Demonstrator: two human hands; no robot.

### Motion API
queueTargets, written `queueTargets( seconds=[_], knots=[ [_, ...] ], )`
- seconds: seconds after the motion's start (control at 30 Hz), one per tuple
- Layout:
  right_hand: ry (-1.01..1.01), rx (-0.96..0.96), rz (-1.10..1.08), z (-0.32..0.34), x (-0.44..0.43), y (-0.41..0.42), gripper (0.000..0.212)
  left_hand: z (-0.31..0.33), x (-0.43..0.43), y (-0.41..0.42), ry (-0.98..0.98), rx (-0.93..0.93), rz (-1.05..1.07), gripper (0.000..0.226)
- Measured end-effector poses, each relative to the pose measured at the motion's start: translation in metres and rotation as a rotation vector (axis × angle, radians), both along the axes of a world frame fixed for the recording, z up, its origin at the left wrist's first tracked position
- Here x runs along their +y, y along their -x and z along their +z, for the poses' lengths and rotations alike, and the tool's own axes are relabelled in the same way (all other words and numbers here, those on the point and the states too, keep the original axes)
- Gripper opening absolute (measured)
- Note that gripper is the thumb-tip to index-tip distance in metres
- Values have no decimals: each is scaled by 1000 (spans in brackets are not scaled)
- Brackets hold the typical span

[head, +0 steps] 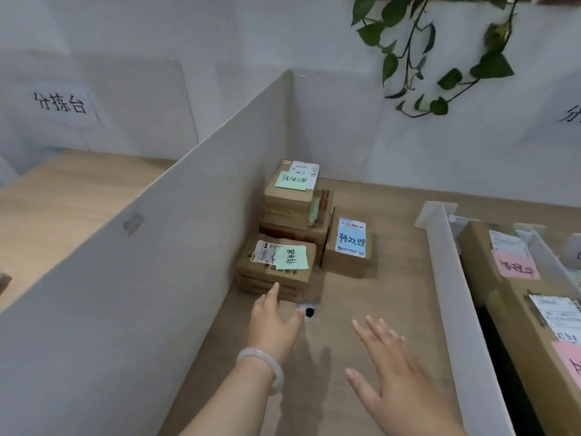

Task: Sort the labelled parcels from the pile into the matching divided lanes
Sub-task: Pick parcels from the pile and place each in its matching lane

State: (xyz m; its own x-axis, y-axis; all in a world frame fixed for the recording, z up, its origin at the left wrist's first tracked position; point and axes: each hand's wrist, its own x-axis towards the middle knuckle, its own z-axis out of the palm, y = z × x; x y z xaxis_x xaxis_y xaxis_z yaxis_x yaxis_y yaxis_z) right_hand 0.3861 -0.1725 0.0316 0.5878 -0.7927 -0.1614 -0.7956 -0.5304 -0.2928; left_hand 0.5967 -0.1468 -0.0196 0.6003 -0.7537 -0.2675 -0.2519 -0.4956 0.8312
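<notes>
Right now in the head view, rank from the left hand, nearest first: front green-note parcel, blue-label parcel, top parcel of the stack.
1. Front green-note parcel: directly ahead of the left hand, fingertips nearly at it.
2. Blue-label parcel: ahead, to the right.
3. Top parcel of the stack: farthest back, beside the divider.

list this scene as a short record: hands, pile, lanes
left hand: open, fingers reaching the front green parcel; touch unclear
right hand: open, above the desk, holds nothing
pile: front green parcel, top green parcel on a stack, blue parcel at the right, all beside the tall divider
lane: pink parcels behind the low divider at the right
</notes>
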Motion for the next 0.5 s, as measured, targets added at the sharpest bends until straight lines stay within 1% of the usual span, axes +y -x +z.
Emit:
queueTargets(
  seconds=[0.07,0.2,0.3,0.37,0.43,0.5],
  knots=[
    [-19,-9,-5,-15,-16,-6,79,-9,-23,-8,17,59,68,78],
    [-67,-46,-29,-47,-50,-20,79,-25,-65,-22,-26,165,280,86],
    [-72,-89,-10,-62,-71,-28,79,-34,-85,-27,10,260,425,94],
    [-63,-117,-6,-66,-83,-34,73,-40,-93,-29,48,281,465,96],
    [-82,-103,0,-71,-94,-39,64,-46,-95,-30,98,286,487,97],
    [-101,-143,-5,-77,-101,-42,62,-53,-91,-34,149,271,485,97]
  ],
)
